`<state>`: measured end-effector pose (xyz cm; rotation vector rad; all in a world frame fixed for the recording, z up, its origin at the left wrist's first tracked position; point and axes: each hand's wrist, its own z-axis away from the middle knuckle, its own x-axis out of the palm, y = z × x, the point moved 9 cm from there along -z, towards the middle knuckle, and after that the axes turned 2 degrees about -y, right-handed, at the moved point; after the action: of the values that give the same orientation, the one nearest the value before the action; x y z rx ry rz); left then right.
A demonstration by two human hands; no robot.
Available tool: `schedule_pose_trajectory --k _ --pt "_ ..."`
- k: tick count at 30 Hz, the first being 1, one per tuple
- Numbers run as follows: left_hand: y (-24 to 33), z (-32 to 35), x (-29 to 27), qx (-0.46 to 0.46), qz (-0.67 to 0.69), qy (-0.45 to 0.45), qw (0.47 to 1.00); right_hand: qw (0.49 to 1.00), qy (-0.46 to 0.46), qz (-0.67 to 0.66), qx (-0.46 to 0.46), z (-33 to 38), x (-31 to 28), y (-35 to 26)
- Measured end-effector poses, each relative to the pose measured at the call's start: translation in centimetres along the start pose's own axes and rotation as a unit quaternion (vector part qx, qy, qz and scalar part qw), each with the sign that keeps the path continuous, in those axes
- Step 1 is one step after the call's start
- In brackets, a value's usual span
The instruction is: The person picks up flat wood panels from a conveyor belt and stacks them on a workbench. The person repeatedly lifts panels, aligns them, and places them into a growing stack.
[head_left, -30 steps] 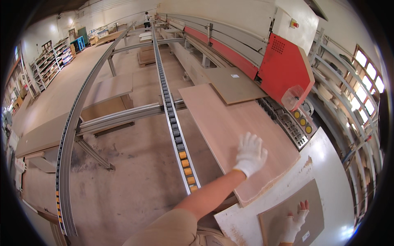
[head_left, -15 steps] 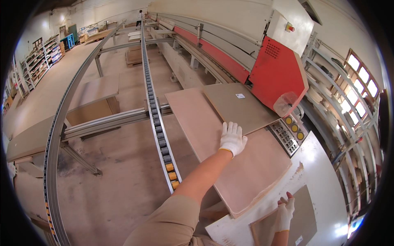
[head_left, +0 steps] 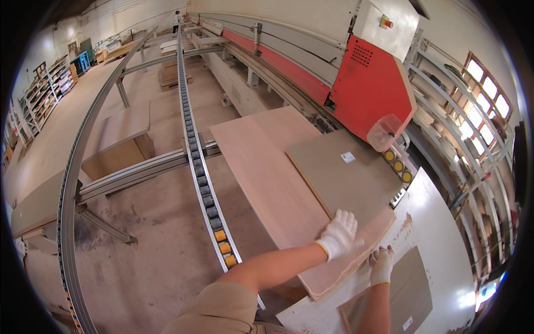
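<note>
White-gloved left hand (head_left: 338, 234) lay flat, ungripped, on pinkish board (head_left: 272, 172); right hand (head_left: 381, 265) open against its near edge. Board sat on white table (head_left: 439, 234) under grey panel (head_left: 345, 178), beside red machine (head_left: 370, 86). Positioning step; next move needs square alignment

Bright daylight from windows (head_left: 489, 89) at right; sharp centre, fisheye-bent edges.

Single head view, fisheye, looks down and forward over panel stack (head_left: 278, 183); hands near lower edge.
</note>
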<state>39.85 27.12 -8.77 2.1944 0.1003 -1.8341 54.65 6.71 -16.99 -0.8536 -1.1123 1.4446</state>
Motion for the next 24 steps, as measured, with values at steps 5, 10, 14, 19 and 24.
schedule_pose_trajectory --k 5,10,14,19,24 --pt "6.9 2.3 -2.5 0.086 0.143 -0.116 0.979 0.991 -0.081 -0.047 0.098 -2.0 2.4 1.0" --pt "2.5 -1.2 -8.4 0.085 0.038 0.132 0.987 0.995 -0.006 0.096 0.04 -0.8 -2.7 -1.2" --pt "-11.6 -4.5 -5.0 -0.232 0.019 0.036 0.972 0.987 0.071 0.143 0.019 1.9 -7.4 -3.0" --pt "-14.5 -4.2 -1.5 -0.246 0.449 -0.155 0.845 0.979 0.082 0.187 -0.027 4.6 -10.2 -6.8" --pt "-8.2 -0.8 -4.1 -0.148 0.519 -0.233 0.809 0.951 0.102 0.287 -0.059 9.9 -15.2 -8.5"
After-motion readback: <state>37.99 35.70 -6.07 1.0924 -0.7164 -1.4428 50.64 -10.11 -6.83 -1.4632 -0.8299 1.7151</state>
